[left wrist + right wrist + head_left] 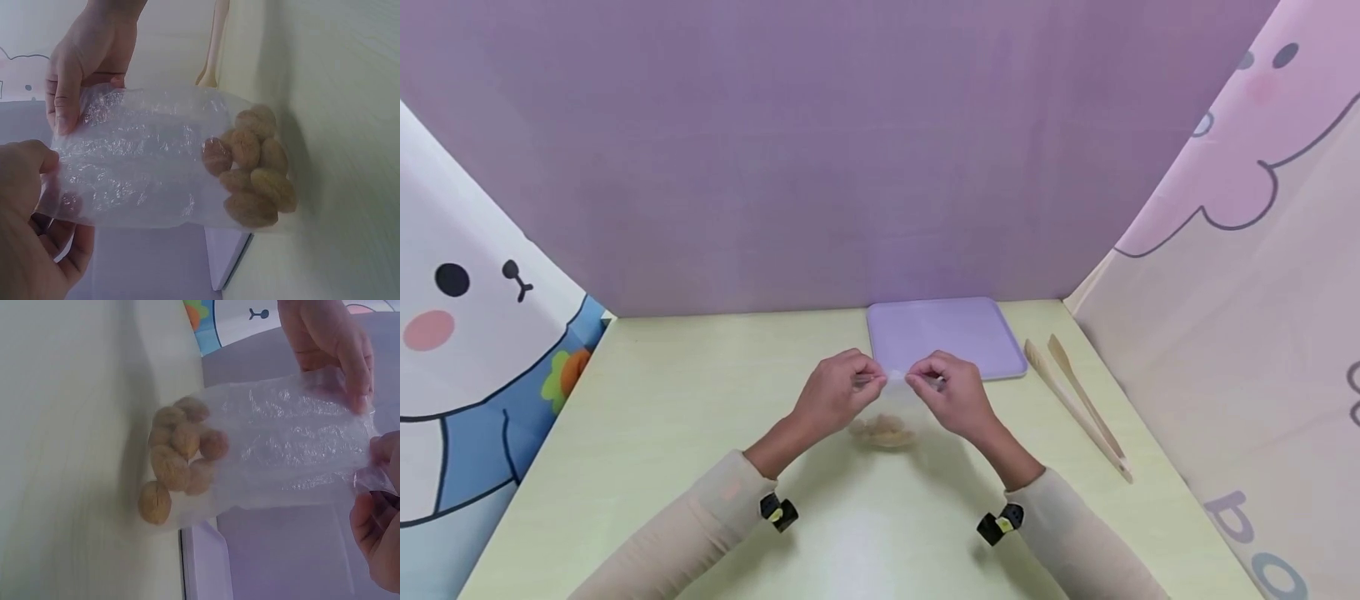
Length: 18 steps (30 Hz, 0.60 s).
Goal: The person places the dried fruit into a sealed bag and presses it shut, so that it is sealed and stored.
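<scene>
Between my two hands hangs a clear plastic bag (137, 150) with several walnuts (170, 467) gathered at its bottom. My left hand (838, 390) pinches one top corner of the bag between thumb and fingers. The opposite top corner is pinched by my right hand (951, 393). In the head view the walnuts look blurred through the plastic, low between the wrists. Both wrist views show the bag stretched flat along its top edge, its bottom close to the table; whether it touches, I cannot tell.
A purple tray (940, 333) lies at the back of the table (715, 400), behind my hands. Wooden tongs (1078, 404) rest to its right, slightly spread. A purple wall (820, 150) stands at the back, with printed cloths on both sides.
</scene>
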Available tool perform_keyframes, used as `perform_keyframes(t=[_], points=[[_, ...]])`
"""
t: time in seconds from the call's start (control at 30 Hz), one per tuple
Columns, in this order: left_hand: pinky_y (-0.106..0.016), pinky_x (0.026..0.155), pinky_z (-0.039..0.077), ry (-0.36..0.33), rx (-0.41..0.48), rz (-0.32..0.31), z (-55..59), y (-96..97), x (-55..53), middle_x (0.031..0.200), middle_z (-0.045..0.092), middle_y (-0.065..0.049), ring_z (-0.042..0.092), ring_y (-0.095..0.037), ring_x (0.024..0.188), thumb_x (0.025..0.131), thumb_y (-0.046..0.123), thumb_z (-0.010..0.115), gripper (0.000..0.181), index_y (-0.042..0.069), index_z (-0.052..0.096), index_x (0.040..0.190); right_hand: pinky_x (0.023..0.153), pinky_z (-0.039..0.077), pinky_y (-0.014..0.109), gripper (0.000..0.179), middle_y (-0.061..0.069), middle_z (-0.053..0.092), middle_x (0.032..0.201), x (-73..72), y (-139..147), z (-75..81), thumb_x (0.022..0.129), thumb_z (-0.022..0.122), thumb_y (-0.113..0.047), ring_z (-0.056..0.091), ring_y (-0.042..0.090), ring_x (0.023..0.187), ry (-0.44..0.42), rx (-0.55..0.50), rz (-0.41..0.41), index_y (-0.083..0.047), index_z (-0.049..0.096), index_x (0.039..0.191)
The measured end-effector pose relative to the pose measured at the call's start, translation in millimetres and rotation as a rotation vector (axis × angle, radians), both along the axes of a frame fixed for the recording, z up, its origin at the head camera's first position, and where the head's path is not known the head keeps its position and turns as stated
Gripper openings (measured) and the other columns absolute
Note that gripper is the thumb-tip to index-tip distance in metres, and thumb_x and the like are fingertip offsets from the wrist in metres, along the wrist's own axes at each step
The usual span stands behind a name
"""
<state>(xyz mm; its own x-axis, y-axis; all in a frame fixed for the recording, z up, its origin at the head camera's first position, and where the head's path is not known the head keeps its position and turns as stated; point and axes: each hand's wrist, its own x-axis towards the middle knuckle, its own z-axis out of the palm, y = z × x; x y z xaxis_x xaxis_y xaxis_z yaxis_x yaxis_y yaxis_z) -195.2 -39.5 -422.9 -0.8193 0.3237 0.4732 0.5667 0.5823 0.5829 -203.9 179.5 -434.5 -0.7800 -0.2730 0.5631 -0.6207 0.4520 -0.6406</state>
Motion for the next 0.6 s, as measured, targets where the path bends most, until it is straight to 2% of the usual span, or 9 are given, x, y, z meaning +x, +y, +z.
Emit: perform_keyframes(t=[0.07, 0.23, 0.4, 0.6], points=[[-0.029, 0.075, 0.062, -0.027, -0.002, -0.003, 0.4, -0.6, 0.3, 0.088, 0.070, 0.001, 0.073, -0.014, 0.086, 0.090, 0.016, 0.076, 0.006, 0.011, 0.075, 0.091, 0.060, 0.051, 0.022, 0.006, 0.002, 0.071, 0.078, 0.1, -0.8, 0.9, 0.086, 0.077, -0.004, 0.058, 0.005, 0.068, 0.025, 0.017, -0.006, -0.008, 0.074, 0.083], [-0.023, 0.071, 0.059, -0.068, -0.019, -0.019, 1.1, 0.1, -0.2, 0.087, 0.069, 0.003, 0.067, -0.008, 0.079, 0.091, 0.020, 0.077, 0.007, 0.014, 0.078, 0.094, 0.060, 0.051, 0.021, 0.007, 0.003, 0.070, 0.077, 0.5, -0.7, -2.1, 0.087, 0.077, -0.003, 0.057, 0.004, 0.069, 0.014, 0.007, -0.014, -0.007, 0.073, 0.083], [-0.018, 0.066, 0.055, -0.028, -0.026, -0.022, 1.1, 0.1, -1.3, 0.083, 0.069, 0.003, 0.065, -0.006, 0.075, 0.090, 0.017, 0.077, 0.004, 0.012, 0.078, 0.090, 0.060, 0.052, 0.021, 0.005, 0.003, 0.069, 0.077, 1.5, -0.5, -3.2, 0.088, 0.077, -0.005, 0.057, 0.002, 0.069, -0.027, -0.018, -0.003, -0.007, 0.073, 0.085], [-0.018, 0.064, 0.053, 0.031, -0.032, -0.020, 1.1, -1.2, -1.6, 0.081, 0.069, 0.003, 0.065, -0.007, 0.072, 0.087, 0.013, 0.074, 0.004, 0.013, 0.077, 0.085, 0.055, 0.051, 0.024, 0.005, 0.006, 0.070, 0.078, 2.6, -0.3, -2.8, 0.090, 0.076, -0.008, 0.056, 0.003, 0.064, -0.104, -0.060, 0.045, -0.003, 0.074, 0.088]])
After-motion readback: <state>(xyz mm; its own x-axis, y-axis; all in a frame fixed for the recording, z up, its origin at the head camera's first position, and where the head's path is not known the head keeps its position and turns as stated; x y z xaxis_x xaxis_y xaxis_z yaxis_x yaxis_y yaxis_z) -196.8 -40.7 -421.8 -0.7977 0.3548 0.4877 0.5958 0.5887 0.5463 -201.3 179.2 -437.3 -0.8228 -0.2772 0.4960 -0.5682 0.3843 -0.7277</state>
